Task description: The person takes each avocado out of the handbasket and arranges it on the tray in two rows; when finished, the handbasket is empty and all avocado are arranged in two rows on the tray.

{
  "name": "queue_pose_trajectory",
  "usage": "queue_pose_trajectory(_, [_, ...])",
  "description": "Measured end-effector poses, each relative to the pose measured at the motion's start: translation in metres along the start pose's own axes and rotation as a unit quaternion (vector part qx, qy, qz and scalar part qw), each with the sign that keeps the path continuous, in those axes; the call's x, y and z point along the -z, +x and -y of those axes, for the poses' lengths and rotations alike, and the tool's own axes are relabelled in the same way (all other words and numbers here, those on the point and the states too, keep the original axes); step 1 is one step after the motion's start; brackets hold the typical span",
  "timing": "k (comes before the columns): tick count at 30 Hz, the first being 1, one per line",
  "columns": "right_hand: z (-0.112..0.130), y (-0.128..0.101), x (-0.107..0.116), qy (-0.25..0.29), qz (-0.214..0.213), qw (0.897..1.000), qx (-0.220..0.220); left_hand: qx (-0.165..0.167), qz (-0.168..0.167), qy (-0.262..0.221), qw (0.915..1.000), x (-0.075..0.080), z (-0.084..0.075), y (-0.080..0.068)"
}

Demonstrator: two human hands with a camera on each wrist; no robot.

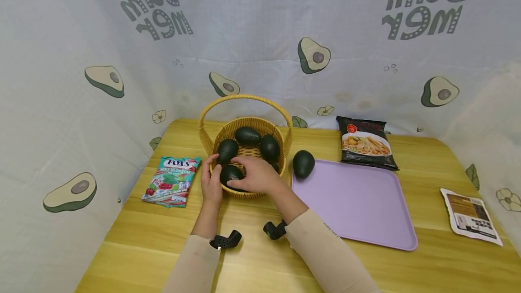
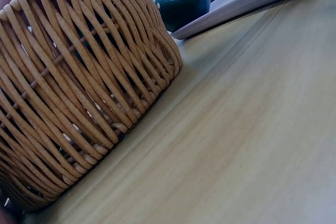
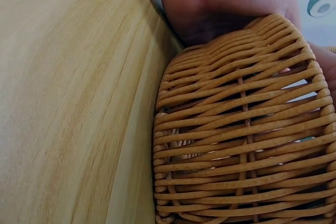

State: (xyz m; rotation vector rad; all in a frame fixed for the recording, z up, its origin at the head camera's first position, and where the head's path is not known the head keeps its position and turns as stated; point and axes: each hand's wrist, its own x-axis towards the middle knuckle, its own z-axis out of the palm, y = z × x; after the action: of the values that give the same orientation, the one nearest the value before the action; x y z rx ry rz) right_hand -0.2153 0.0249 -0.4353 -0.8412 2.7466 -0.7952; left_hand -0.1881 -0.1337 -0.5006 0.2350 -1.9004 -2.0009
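Observation:
A woven yellow basket [image 1: 285, 166] with a tall arched handle stands on the wooden table and contains several dark green avocados [image 1: 248, 135]. At its left side my left hand [image 1: 212, 186] holds the wall, fingers and thumb at the rim. My right hand [image 1: 257, 176] reaches over the front rim and grips an avocado [image 1: 231, 174] between thumb and fingers, inside the basket near the front. Part of another avocado is hidden behind this hand. In both wrist views the wicker wall [image 2: 89, 77] fills much of the picture.
One avocado [image 1: 303, 164] lies at the upper left corner of a lilac tray [image 1: 354, 202], right of the basket. Behind the tray is a black noodle packet [image 1: 366, 144]. A candy bag [image 1: 172, 181] lies left of the basket, a white-edged packet [image 1: 472, 217] far right.

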Motion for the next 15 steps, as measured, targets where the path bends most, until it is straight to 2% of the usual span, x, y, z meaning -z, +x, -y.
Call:
queue_pose_trajectory(6, [0.0016, 0.0003, -0.0016, -0.044, -0.005, 0.999, 0.018, 0.001, -0.003, -0.004, 1.0, -0.0001, 0.0003, 0.0])
queue_pose_trajectory(15, [0.0018, 0.0003, -0.003, -0.06, -0.007, 0.998, 0.025, 0.004, 0.001, -0.007, 1.0, 0.0004, 0.0013, 0.0001])
